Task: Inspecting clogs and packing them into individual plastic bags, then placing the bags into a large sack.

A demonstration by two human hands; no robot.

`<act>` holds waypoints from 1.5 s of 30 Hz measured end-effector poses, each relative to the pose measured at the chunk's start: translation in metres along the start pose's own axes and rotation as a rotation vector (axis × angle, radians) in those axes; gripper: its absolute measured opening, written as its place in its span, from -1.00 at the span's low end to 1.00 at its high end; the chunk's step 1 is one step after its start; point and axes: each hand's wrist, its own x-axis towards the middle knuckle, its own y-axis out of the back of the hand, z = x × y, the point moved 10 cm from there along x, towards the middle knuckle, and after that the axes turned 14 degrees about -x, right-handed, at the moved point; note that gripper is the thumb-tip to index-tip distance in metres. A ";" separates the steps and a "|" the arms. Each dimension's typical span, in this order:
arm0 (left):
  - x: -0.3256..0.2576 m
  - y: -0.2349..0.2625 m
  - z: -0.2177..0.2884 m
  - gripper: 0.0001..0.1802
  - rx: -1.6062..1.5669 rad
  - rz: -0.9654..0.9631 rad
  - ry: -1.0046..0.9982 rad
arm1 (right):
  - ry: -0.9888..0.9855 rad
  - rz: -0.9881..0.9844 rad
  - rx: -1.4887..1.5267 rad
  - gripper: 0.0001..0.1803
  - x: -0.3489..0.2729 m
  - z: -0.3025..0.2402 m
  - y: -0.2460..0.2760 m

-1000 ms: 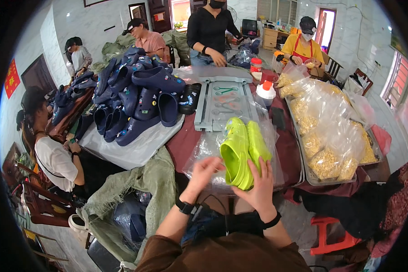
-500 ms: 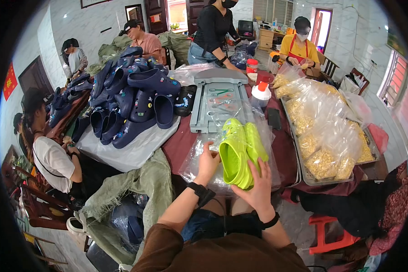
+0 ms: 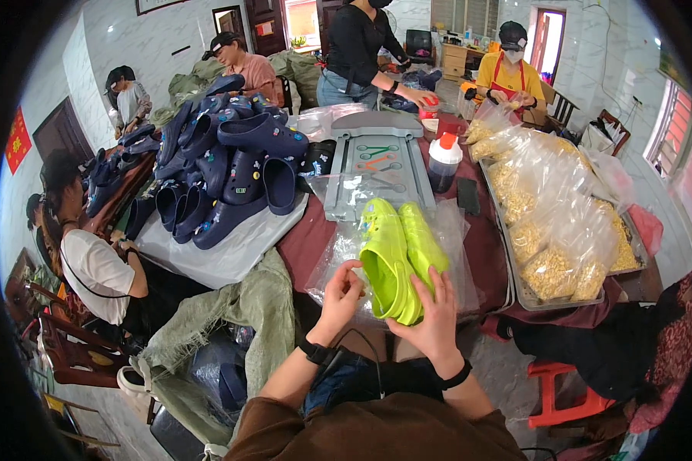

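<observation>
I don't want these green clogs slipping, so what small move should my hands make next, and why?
I'd probably bring your left hand in against the green clogs to steady them. Your right hand supports them from the right, while the left is beside them with no clear grip; clear plastic, possibly slippery, shows on both sides.

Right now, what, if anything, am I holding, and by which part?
Your right hand holds the lime-green clogs at their heel end. Your left hand is beside them; whether it pinches any clear plastic can't be told.
</observation>
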 end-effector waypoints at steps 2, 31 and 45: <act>-0.003 0.016 -0.004 -0.60 -0.091 0.042 0.016 | 0.008 -0.017 0.006 -0.06 0.001 0.000 -0.001; -0.055 0.021 0.026 0.02 0.388 0.101 -0.180 | 0.114 -0.015 0.340 -0.13 0.008 -0.025 -0.010; -0.076 -0.044 0.037 0.48 0.999 -0.005 -0.180 | -0.320 -0.040 0.377 -0.70 0.039 0.086 -0.079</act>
